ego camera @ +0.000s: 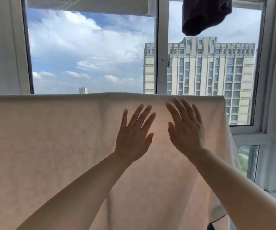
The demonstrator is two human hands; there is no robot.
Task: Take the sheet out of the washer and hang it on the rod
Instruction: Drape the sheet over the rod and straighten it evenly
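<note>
We were at the last step: the sheet (50,146) already hung over the rod, and we smoothed it.

The sheet was the landmark: it lay draped in front of the window (90,52), the rod hidden under its top fold, a dark garment (203,15) hanging above its right end. Near that fold, our left hand (134,133) and right hand (185,128) were flat against the cloth, fingers straight and spread, holding nothing. We judged the next move needed only an outward sweep to flatten creases.

Sheet (50,146): one (pale, draped over its top fold). Hands: two, left hand (134,135) and right hand (186,128). Dark garment (203,15): one. Window (162,47): two large panes. Large building (200,67): one.
</note>
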